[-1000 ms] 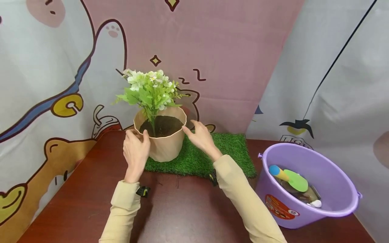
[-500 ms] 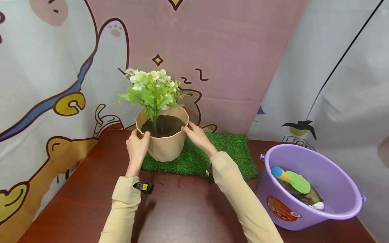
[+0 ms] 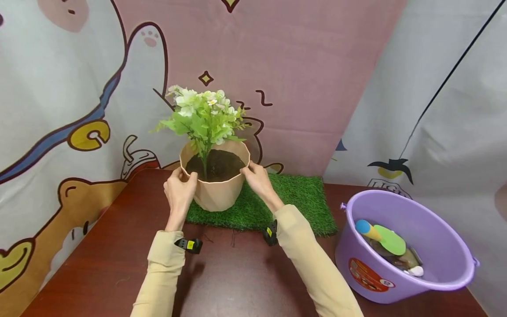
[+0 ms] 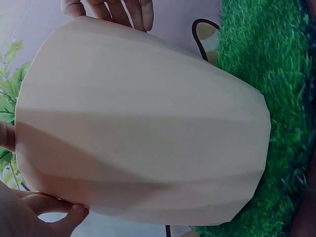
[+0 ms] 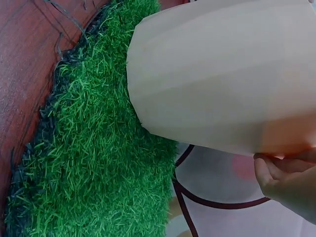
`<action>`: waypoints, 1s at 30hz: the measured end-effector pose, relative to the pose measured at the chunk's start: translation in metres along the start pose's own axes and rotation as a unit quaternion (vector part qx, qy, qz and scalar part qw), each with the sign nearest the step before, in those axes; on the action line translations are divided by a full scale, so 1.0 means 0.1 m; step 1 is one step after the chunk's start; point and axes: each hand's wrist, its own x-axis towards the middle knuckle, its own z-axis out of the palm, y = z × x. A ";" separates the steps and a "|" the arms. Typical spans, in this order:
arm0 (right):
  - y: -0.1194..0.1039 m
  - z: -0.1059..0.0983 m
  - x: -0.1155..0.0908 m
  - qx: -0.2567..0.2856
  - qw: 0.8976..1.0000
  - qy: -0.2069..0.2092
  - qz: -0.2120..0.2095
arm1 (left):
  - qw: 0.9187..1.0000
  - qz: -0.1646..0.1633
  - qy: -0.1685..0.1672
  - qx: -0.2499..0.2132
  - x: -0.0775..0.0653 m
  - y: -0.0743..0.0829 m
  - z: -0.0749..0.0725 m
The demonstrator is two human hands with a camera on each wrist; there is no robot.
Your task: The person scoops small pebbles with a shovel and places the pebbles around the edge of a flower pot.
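A faceted, cream-coloured flower pot (image 3: 219, 196) stands on a green artificial grass mat (image 3: 299, 198) in the head view. Dark soil (image 3: 223, 166) fills part of it, and a plant with white flowers and light green leaves (image 3: 203, 116) rises from the soil. My left hand (image 3: 179, 191) grips the pot's left rim, thumb at the front edge and fingers along the outer side. On the opposite side my right hand (image 3: 259, 180) holds the rim, its thumb at the front. The left wrist view shows the pot wall (image 4: 143, 128) with fingers at both sides.
To the right stands a purple bucket (image 3: 404, 207) holding a small green shovel (image 3: 390, 240) with a yellow and blue handle, among other items. Behind the reddish-brown table (image 3: 233, 273) hangs a printed cartoon curtain (image 3: 301, 88). Loose dark threads (image 5: 66, 24) trail off the mat's edge.
My right hand has closed in from beside the pot and now holds its rim. The left hand keeps its grip. Pot and plant have shifted slightly right.
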 end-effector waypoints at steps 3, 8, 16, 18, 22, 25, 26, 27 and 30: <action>-0.01 -0.07 -0.05 0.008 1.000 0.010 -0.003 | 1.000 0.011 -0.003 -0.002 -0.02 0.06 0.01; -0.01 -0.25 -0.11 0.012 0.999 0.035 -0.011 | 0.999 0.031 -0.019 -0.006 -0.09 0.20 0.06; 0.13 -0.57 -0.26 -0.015 0.997 0.069 -0.007 | 0.996 0.063 -0.059 -0.009 -0.22 0.35 0.29; 0.17 -0.65 -0.30 -0.024 0.997 0.078 -0.002 | 0.995 0.069 -0.070 -0.013 -0.25 0.37 0.37; 0.26 -0.78 -0.38 -0.034 0.995 0.096 0.004 | 0.993 0.075 -0.092 -0.025 -0.32 0.40 0.52; 0.32 -0.85 -0.43 -0.035 0.993 0.108 0.010 | 0.991 0.082 -0.102 -0.032 -0.37 0.41 0.62; 0.34 -0.87 -0.44 -0.034 0.993 0.110 0.012 | 0.990 0.085 -0.106 -0.033 -0.38 0.42 0.65; 0.36 -0.89 -0.46 -0.034 0.993 0.113 0.013 | 0.990 0.086 -0.111 -0.034 -0.39 0.42 0.67; 0.41 -0.91 -0.47 -0.032 0.993 0.113 0.021 | 0.988 0.089 -0.118 -0.033 -0.41 0.42 0.72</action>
